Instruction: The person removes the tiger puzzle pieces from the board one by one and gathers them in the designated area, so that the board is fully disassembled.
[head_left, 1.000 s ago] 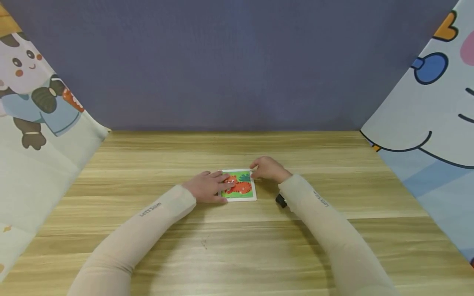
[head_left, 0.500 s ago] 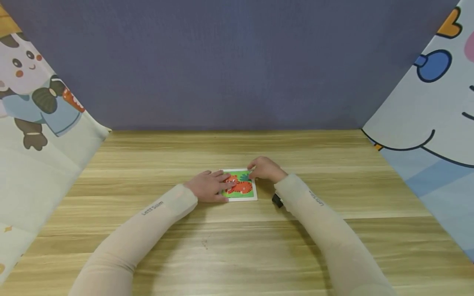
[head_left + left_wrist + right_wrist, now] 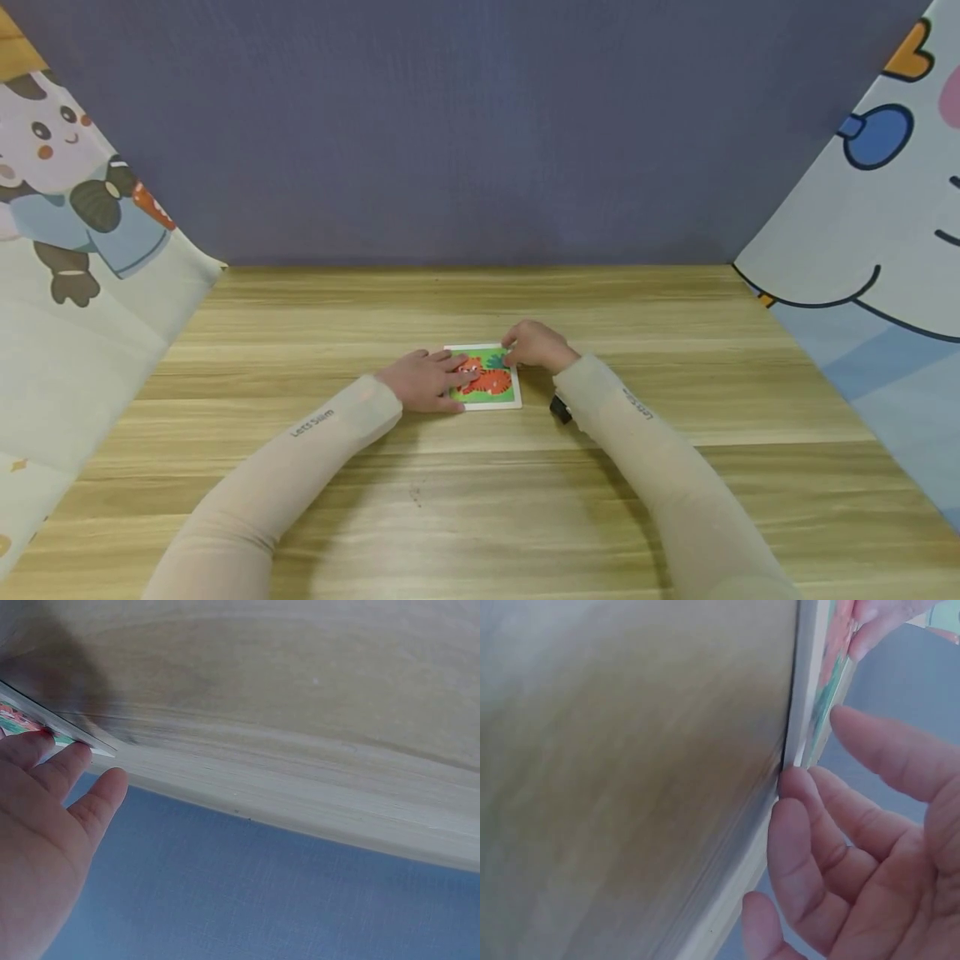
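Observation:
A square tiger picture board (image 3: pixel 491 385) with a white border lies flat on the wooden table. It shows an orange tiger and a dark green plant on a green ground. From the left, my left hand (image 3: pixel 422 381) rests on it with fingers spread over the tiger's head. In the left wrist view, that hand's (image 3: pixel 45 817) fingertips touch the board's face. My right hand (image 3: pixel 536 344) holds the far right corner. The right wrist view shows its fingers (image 3: pixel 791 847) curled at the board's edge (image 3: pixel 804 690), with the thumb over the face side.
Wooden table surface (image 3: pixel 450 517) extends around the board on all sides. A dark blue-grey panel (image 3: pixel 480 133) stands along the far edge. Cartoon-printed sheets (image 3: pixel 82 350) flank the left side and the right. A small black device (image 3: pixel 560 409) sits under the right wrist.
My right hand has shifted slightly left, so thumb and fingers now lie over the board's far right corner. The left hand and the board have barely moved.

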`<state>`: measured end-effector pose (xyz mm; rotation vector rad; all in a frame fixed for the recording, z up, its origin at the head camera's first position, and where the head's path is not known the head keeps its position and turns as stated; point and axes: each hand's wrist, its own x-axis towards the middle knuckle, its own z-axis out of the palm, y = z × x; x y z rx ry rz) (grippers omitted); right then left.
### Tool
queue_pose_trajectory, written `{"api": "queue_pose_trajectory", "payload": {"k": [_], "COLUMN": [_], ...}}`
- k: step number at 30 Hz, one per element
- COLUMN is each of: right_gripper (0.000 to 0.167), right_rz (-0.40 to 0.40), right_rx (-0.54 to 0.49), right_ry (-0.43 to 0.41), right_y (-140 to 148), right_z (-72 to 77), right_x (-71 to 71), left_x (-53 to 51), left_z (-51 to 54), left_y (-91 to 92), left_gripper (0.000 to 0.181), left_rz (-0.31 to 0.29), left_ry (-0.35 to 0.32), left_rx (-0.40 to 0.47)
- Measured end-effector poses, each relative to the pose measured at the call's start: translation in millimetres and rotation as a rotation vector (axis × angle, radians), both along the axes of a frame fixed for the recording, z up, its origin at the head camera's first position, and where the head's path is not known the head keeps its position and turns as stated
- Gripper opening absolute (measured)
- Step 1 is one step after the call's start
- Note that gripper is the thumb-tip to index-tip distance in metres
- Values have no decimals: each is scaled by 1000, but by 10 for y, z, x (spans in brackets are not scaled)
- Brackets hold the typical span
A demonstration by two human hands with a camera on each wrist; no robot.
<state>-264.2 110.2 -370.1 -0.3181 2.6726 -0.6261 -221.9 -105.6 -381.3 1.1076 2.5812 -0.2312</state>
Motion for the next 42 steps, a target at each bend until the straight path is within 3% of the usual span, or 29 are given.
{"api": "queue_pose_trajectory", "payload": {"k": [28, 42], "right_gripper": [31, 25], "right_rz": [-21, -69], "right_rx": [30, -32], "right_ry": [9, -3], "right_y": [-38, -49], "right_z": [32, 29], "right_x": [19, -10], "left_x": [51, 36], "left_z": [46, 33], "left_y": [23, 17], "left_gripper": [64, 64], "left_rz": [23, 37], "left_ry": [-9, -20], "left_rx": [-12, 14]}}
